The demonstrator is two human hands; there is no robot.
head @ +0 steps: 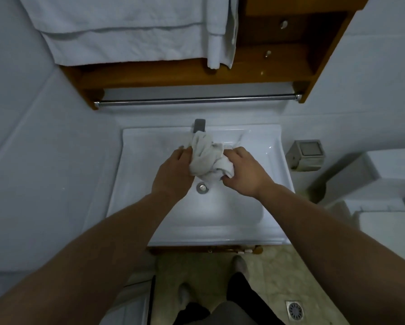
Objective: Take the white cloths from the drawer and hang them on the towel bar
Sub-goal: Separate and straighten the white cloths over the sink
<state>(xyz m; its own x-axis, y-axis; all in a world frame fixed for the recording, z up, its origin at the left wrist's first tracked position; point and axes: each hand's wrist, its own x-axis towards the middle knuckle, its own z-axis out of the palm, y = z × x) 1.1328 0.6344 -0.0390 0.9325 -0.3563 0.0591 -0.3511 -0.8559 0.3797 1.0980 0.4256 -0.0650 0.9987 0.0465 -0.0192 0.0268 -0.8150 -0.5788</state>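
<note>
A crumpled white cloth [207,158] is bunched between both hands above the white sink [267,146]. My left hand [173,170] grips its left side and my right hand [242,171] grips its right side with curled fingers. The chrome towel bar [196,100] runs bare across the wall under the wooden cabinet, well above the hands. The drawer front below the sink [208,249] shows only as a thin wooden edge.
Large white towels [126,29] hang over the top of the wooden cabinet [279,59]. A faucet [199,125] stands behind the cloth, a drain [202,188] below it. A metal tissue box [306,154] and toilet [384,174] sit at the right.
</note>
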